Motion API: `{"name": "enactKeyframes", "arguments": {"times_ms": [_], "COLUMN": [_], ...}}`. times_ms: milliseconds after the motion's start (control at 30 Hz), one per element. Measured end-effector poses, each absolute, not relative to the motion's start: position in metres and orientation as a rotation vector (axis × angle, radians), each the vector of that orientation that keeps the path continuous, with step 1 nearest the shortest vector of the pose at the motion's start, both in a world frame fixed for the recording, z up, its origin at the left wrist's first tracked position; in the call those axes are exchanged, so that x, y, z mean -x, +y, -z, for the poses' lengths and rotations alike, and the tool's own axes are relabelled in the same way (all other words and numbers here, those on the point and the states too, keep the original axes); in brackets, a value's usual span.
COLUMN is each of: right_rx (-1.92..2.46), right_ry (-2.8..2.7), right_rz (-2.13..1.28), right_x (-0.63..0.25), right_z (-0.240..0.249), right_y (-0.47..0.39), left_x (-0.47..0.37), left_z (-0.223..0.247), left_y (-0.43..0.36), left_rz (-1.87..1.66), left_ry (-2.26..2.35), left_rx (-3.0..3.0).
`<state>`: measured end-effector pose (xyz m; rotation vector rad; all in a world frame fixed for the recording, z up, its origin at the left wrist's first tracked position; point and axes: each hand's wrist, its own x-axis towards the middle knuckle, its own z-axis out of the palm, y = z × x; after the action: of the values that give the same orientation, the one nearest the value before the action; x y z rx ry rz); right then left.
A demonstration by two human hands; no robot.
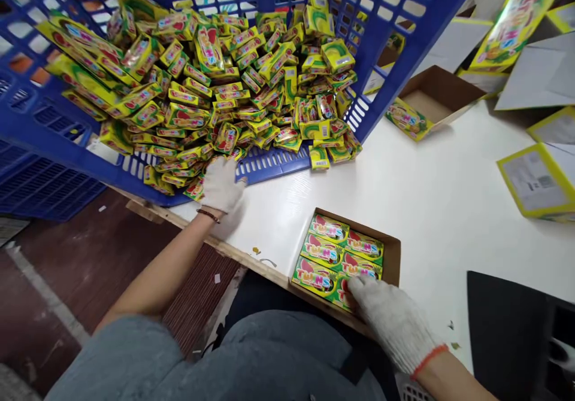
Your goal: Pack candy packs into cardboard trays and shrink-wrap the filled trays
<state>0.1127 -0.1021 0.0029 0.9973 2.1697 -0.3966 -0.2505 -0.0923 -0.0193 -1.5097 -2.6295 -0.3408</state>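
My left hand (222,184), in a white knit glove, reaches to the front edge of a pile of small yellow-green Twins boxes (209,48) in a blue plastic crate (278,164). Its thumb stands apart; the other fingertips meet the boxes and are partly hidden. Near my body lies an open shallow carton (390,257) with two columns of Twins boxes (322,248) lying face up. My gloved right hand (389,314) is at the carton's near right corner. Its bent fingers are on the nearest right-hand box (344,293) and cover part of it.
An empty display carton (438,99) stands to the right of the crate. More printed cartons (534,179) lie along the right side of the white table (431,209). A black flat object (507,329) rests at the lower right. The table's wooden edge (251,260) runs before my body.
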Motion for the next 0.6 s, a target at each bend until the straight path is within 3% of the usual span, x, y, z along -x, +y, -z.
{"name": "enactKeyframes", "arguments": {"times_ms": [200,400,500,600], "right_rx": [-0.960,-1.284,-1.391,-1.620], "right_ry": [2.231,2.369,2.354,2.324], "right_rz": [0.641,1.618,2.146,2.234], "right_x": [-0.115,-0.106,-0.087,-0.082], "right_z": [0.010,0.001,0.001,0.002], "right_y": [-0.089,-0.079,-0.083,-0.083], "left_x": [0.292,0.216,0.143,0.093], "left_z": [0.017,0.008,0.014,0.025], "left_y": [-0.106,-0.121,-0.132,-0.135], "left_rz": [0.363,0.660,0.979,1.069], "left_ry": [-2.714,-2.511,-1.713,-1.258], "left_rx": [1.365,1.669,2.406,2.613]}}
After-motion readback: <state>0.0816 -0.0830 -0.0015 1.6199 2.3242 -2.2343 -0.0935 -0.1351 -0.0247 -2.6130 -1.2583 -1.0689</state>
